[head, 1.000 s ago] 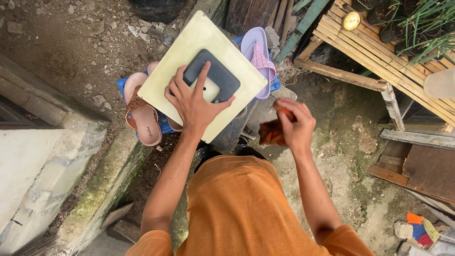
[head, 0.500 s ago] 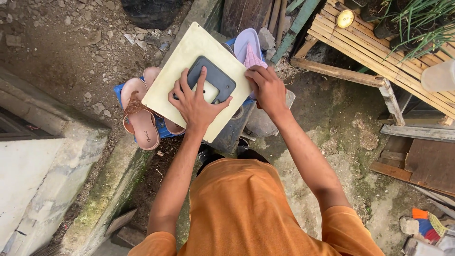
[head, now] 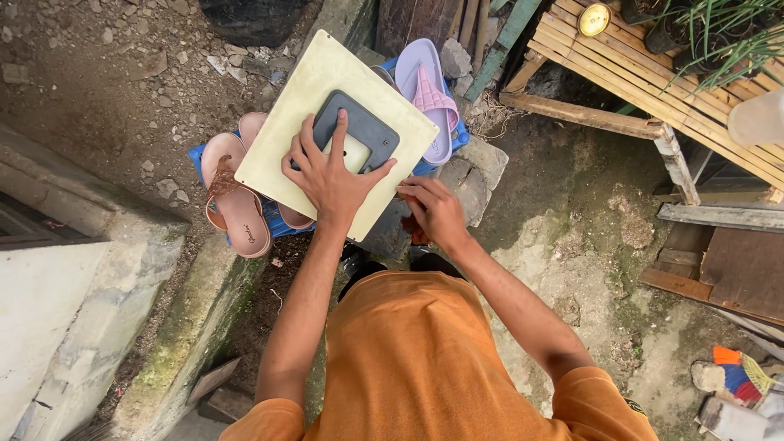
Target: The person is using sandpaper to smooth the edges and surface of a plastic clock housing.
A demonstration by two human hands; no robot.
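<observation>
1. The left hand lies flat with fingers spread wide, pressing on a dark grey block that sits in the middle of a pale cream board.
2. The board is tilted, resting over a blue crate and covering part of a pair of brown sandals.
3. The right hand is curled at the board's near right edge, fingers bent around something small and reddish; I cannot tell what it grips.
4. A lilac slipper lies just beyond the board, partly under its far corner.
5. A grey stone sits just right of the board, on the dirt ground.
6. A bamboo bench stands to the far right.
</observation>
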